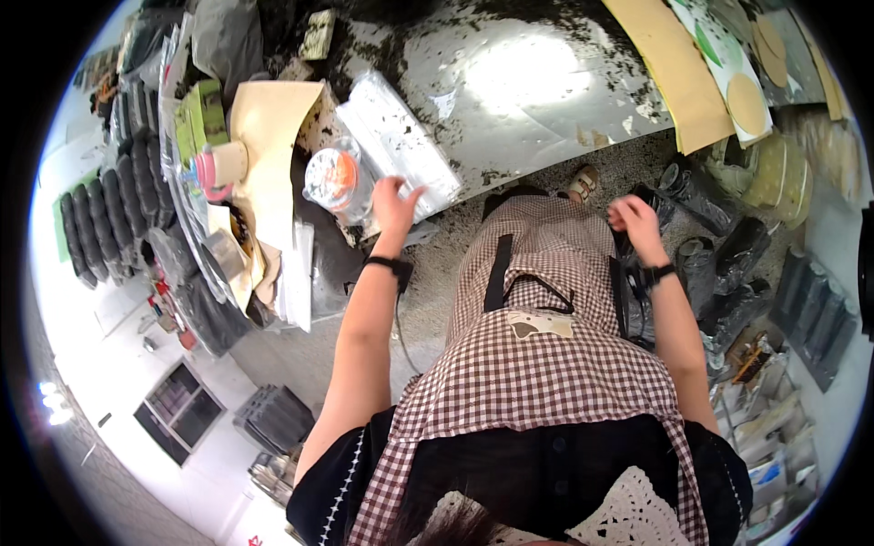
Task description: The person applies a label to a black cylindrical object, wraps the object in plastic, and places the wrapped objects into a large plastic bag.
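My left hand [394,209] hovers at the near edge of the metal table [537,118], thumb stretched away from its bent fingers, with nothing visible in it. Close by its left side stands a clear plastic container [335,185] with something orange in or on it. Just beyond the fingers lies a stack of clear plastic bags [401,141]; I cannot tell if the hand touches them. My right hand [635,226] hangs in the air beside my checked apron [546,364], its fingers curled in and nothing showing in them. Both wrists wear black bands.
Dark crumbs lie over the tabletop. A pink-and-cream cup [220,170] and tan card sheets [264,127] crowd the left; yellow card [669,73] lies at the far right. Black plastic-wrapped bundles [742,255] fill the floor at right. A grey crate [273,419] stands at lower left.
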`<action>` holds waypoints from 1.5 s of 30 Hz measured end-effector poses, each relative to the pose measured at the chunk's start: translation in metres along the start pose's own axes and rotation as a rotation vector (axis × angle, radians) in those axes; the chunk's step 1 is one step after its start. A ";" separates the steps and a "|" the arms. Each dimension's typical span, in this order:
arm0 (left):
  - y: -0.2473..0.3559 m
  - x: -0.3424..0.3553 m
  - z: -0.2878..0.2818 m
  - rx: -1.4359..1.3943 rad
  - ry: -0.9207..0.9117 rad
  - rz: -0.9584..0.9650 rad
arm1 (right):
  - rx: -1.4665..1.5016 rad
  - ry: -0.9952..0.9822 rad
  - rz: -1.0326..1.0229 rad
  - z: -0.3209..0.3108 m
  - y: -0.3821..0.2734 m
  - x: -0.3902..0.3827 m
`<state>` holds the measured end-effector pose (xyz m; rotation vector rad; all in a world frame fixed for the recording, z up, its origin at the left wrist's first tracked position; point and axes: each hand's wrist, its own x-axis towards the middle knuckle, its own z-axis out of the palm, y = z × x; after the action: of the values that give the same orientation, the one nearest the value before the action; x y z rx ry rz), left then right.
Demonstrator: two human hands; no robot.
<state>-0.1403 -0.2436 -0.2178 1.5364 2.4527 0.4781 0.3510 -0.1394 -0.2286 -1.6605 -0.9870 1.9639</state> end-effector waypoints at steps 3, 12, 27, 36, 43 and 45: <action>-0.009 0.004 0.040 -0.025 -0.262 -0.066 | -0.221 -0.218 -0.009 0.087 -0.051 0.039; -0.015 0.013 -0.018 -0.251 -0.052 0.069 | -0.416 -0.492 -0.105 0.279 -0.086 0.089; 0.045 0.034 -0.128 -0.823 -0.046 -0.046 | -0.281 -0.794 -0.266 0.359 -0.185 0.021; 0.030 0.036 -0.095 -1.658 0.214 -0.453 | 0.138 -0.714 -0.032 0.336 -0.167 0.045; 0.010 0.036 -0.138 -2.028 0.364 -0.778 | 0.332 -0.405 0.046 0.295 -0.157 0.090; 0.000 0.023 -0.140 -1.937 0.358 -0.754 | 0.176 -0.331 0.072 0.274 -0.147 0.108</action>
<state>-0.1987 -0.2452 -0.0881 -0.2751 1.1618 2.0000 0.0414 -0.0382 -0.1830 -1.3207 -0.8418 2.3511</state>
